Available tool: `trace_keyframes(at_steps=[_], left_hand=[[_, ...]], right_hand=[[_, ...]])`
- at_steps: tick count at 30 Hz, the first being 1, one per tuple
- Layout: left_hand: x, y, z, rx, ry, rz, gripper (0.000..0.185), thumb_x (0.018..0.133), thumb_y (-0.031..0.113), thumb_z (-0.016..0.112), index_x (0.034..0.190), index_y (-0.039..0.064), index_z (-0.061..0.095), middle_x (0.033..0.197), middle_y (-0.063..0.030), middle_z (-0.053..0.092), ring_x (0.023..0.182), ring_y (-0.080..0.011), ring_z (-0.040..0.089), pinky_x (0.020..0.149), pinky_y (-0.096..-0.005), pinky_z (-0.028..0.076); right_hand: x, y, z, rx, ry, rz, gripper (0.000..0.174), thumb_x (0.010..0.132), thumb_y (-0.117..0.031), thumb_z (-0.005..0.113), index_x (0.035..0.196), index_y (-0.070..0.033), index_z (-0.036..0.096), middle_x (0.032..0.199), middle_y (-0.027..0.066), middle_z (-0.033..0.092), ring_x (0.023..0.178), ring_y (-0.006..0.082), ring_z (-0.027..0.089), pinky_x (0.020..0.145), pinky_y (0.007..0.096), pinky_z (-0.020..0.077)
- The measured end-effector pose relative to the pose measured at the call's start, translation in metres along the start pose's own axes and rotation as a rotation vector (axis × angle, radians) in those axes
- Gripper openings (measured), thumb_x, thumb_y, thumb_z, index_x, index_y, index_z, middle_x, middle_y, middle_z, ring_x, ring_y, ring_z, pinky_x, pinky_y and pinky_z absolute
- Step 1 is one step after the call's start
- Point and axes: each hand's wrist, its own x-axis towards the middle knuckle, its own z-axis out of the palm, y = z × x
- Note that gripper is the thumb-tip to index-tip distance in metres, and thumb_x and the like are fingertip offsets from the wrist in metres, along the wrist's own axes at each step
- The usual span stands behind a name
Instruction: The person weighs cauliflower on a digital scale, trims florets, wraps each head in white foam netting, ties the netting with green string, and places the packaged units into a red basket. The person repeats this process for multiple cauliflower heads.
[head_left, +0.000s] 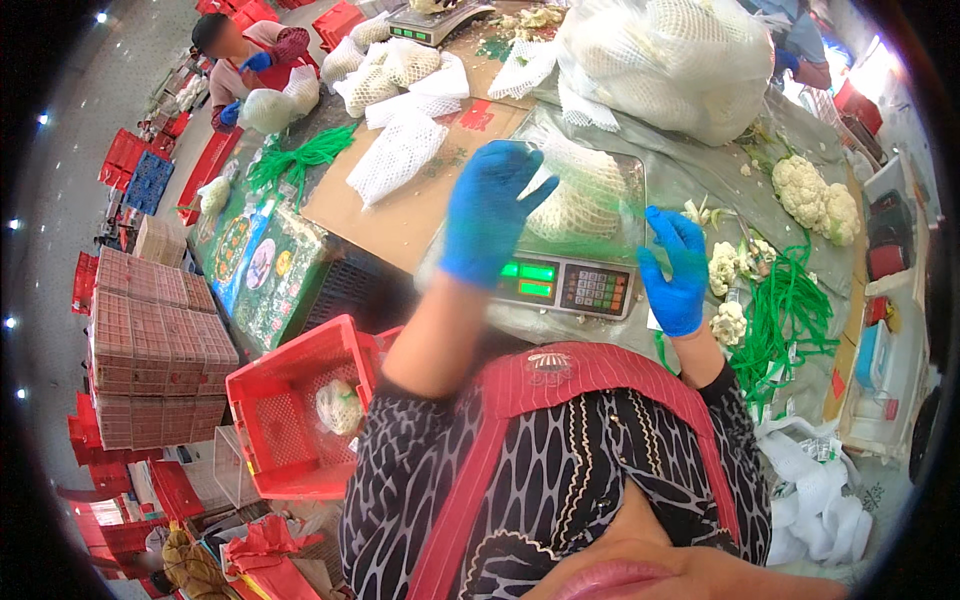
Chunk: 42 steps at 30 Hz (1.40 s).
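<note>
A cauliflower in a white foam net (577, 202) rests on the pan of a digital weighing scale (556, 283) in front of me. My left hand (491, 206), in a blue glove, hovers over the pan's left side, thumb and fingers apart. At the right edge of the pan, my right hand (675, 274), also gloved in blue, has its fingers partly bent and its thumb apart. A blurred green streak (585, 244) crosses the pan between the hands; whether the right fingers hold it cannot be made out. The scale's display is lit green.
Green ties (784, 322) and loose cauliflower heads (810, 195) lie to the right. Foam nets (397, 157) spread over cardboard (334, 199) on the left. Beyond the scale bulges a large plastic bag (667, 67). A red crate (296, 420) stands low left. A co-worker (259, 67) handles netted produce.
</note>
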Motion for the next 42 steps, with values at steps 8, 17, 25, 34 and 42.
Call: trace_keyframes(at_steps=[8, 17, 25, 34, 42], left_hand=[[-0.063, -0.028, -0.012, 1.285, -0.05, -0.149, 0.062, 0.094, 0.018, 0.052, 0.149, 0.021, 0.022, 0.15, -0.0081, 0.025, 0.132, -0.0243, 0.035, 0.102, -0.0421, 0.038], [0.04, -0.021, -0.089, 0.928, 0.57, -0.35, 0.055, 0.093, 0.043, 0.053, 0.138, 0.021, 0.031, 0.135, -0.0115, 0.041, 0.113, -0.0297, 0.051, 0.089, -0.0451, 0.046], [0.099, -0.007, -0.193, 0.796, 0.16, -0.481, 0.031, 0.097, 0.042, 0.046, 0.119, 0.02, 0.043, 0.118, -0.0062, 0.052, 0.103, -0.023, 0.056, 0.083, -0.0404, 0.05], [0.106, 0.034, -0.15, 1.155, -0.182, -0.204, 0.042, 0.088, 0.011, 0.063, 0.127, 0.004, 0.047, 0.118, -0.0035, 0.056, 0.104, -0.0136, 0.054, 0.093, -0.0304, 0.044], [0.097, 0.045, -0.104, 1.326, -0.247, -0.537, 0.026, 0.073, 0.009, 0.079, 0.094, 0.001, 0.065, 0.085, -0.0033, 0.068, 0.079, -0.0142, 0.061, 0.08, -0.0329, 0.049]], right_hand=[[0.02, 0.066, 0.031, 0.574, 0.248, 0.549, 0.042, 0.094, -0.025, 0.057, 0.132, -0.015, 0.045, 0.126, 0.0091, 0.049, 0.109, 0.0181, 0.05, 0.093, 0.0312, 0.0441], [0.098, 0.125, 0.122, 0.222, -0.291, 0.826, 0.061, 0.091, -0.051, 0.05, 0.138, -0.012, 0.043, 0.133, 0.0171, 0.049, 0.121, 0.0329, 0.047, 0.1, 0.0408, 0.0388], [0.094, 0.151, 0.104, 0.943, -0.55, 1.183, 0.061, 0.091, -0.058, 0.045, 0.132, -0.013, 0.051, 0.13, 0.0038, 0.055, 0.106, 0.0173, 0.055, 0.089, 0.0393, 0.0437], [0.147, 0.18, 0.068, 0.976, -0.67, 0.862, 0.029, 0.093, -0.026, 0.059, 0.116, -0.008, 0.061, 0.108, -0.0007, 0.061, 0.097, 0.0104, 0.056, 0.086, 0.0275, 0.0465], [0.148, 0.176, 0.057, 0.571, -0.913, 0.638, 0.032, 0.091, -0.031, 0.06, 0.115, -0.01, 0.065, 0.102, -0.0014, 0.062, 0.092, 0.0104, 0.054, 0.084, 0.0281, 0.046]])
